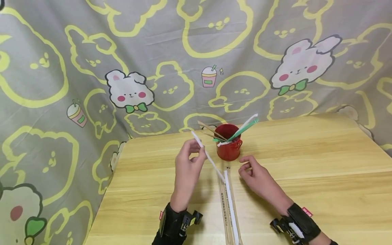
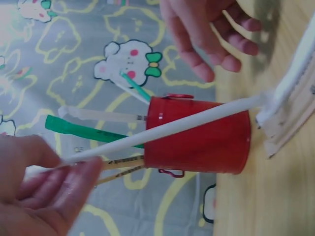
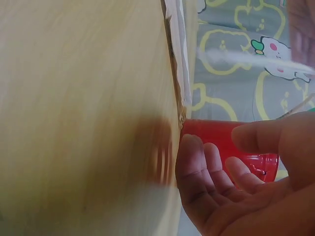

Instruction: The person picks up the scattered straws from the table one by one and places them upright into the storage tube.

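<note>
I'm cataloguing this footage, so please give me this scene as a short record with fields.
Left hand: pinches a white stick
Right hand: loosely curled, holding nothing
Red bucket: upright, with green, white and brown sticks inside
Table: pale wood; a second white stick lies with brown printed strips, nearer the person than the bucket
Backdrop: grey cloth with yellow outlines and rabbits

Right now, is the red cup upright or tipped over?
Upright: the red cup stands base-down on the table, its mouth upward with a green strip poking out.
</note>
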A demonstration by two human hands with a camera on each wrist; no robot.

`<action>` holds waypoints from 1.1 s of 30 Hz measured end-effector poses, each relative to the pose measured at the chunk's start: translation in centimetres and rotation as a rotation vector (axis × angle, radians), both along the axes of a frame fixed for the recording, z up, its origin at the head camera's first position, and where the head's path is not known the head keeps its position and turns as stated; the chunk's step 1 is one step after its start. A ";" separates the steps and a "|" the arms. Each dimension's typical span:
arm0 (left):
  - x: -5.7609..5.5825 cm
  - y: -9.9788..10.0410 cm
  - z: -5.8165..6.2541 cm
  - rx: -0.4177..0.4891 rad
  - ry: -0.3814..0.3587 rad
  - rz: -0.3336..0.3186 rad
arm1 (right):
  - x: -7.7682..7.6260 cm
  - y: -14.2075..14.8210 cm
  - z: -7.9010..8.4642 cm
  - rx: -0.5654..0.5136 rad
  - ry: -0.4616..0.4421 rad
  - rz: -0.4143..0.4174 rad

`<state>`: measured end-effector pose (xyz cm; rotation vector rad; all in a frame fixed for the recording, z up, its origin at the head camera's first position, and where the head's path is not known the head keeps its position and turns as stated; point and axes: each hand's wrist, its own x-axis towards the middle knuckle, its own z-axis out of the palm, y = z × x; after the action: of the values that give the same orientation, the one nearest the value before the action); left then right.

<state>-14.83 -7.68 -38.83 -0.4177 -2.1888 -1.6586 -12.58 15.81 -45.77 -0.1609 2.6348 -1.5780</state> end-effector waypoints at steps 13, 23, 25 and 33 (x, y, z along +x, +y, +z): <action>-0.8 0.6 0.7 0.247 0.416 0.034 | 0.6 -1.0 -0.1 0.023 -0.045 0.018; -2.3 1.7 -0.3 0.132 0.421 0.055 | 0.5 -1.1 -0.3 0.013 -0.030 0.018; -2.6 1.9 -0.6 0.086 0.408 0.069 | 0.5 -1.3 -0.3 0.007 -0.029 0.017; -3.3 2.4 -1.7 -0.064 0.292 0.071 | 0.8 -1.8 -0.3 -0.012 -0.010 0.044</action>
<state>-18.13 -5.27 -40.55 -0.5547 -2.0194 -1.3954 -11.79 13.97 -46.06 -0.2092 2.5964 -1.5778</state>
